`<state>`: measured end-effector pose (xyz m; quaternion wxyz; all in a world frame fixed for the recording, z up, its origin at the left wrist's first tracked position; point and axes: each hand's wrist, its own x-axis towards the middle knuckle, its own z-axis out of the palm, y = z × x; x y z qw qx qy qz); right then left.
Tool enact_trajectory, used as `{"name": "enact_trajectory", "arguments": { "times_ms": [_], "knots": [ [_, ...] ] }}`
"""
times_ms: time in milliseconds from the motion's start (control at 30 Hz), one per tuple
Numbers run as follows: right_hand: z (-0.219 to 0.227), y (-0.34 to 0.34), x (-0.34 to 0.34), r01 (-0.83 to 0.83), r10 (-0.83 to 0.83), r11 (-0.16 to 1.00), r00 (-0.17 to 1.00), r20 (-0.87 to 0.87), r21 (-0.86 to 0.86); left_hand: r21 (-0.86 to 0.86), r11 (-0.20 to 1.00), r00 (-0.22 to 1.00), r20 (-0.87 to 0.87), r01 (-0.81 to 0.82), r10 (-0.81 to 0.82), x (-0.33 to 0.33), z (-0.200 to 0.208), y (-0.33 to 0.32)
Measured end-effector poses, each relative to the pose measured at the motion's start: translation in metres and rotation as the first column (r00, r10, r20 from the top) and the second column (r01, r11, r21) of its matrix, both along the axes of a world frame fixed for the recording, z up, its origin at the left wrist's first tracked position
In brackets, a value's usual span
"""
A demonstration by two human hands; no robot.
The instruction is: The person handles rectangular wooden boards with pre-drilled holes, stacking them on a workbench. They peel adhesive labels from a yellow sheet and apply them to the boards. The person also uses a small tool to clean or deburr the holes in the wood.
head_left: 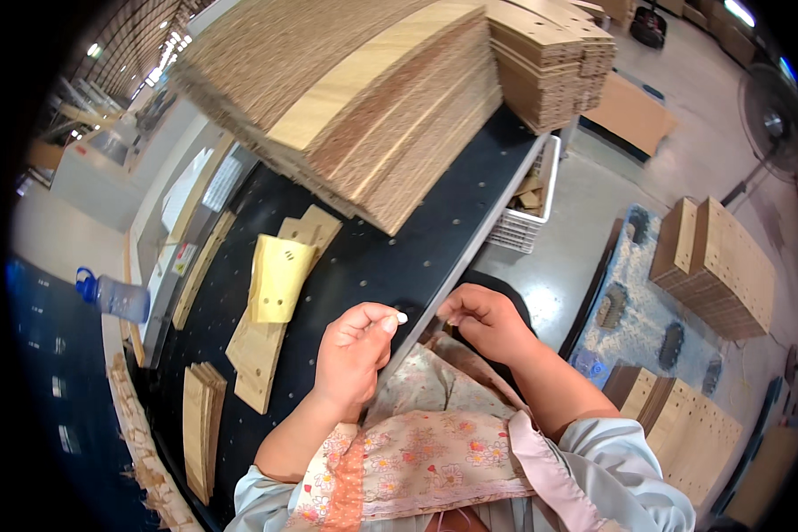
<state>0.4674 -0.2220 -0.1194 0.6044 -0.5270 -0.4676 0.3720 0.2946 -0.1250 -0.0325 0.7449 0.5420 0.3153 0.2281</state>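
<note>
Bright, even overhead lighting, with strip lamps [164, 49] glowing white at upper left. Soft glare on the pale floor [585, 230] and a faint sheen across the dark worktop [390, 266]. Strong fisheye bending near the rim, black vignette in the corners. Slight softness on the stacked boards [355, 97] up top.

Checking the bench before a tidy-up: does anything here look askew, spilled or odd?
Yes. The big fanned stack of wooden boards leans, its layers slid sideways over the black perforated table. Pale sawdust lies spilled over the blue floor mat on the right. The left hand pinches a small white piece; nothing seems damaged.
</note>
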Motion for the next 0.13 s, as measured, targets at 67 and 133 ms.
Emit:
{"name": "enact_trajectory", "arguments": {
  "times_ms": [67,133],
  "knots": [
    [0.015,-0.011,0.007,-0.061,0.055,0.998,0.955,-0.291,-0.01,0.023,0.999,0.999,-0.035,0.029,-0.028,0.02,-0.001,-0.007],
    [0.027,-0.021,0.016,-0.035,0.052,0.998,0.948,-0.315,0.06,0.069,0.995,0.996,-0.059,0.074,-0.07,0.038,0.0,-0.013]
  ]
}}
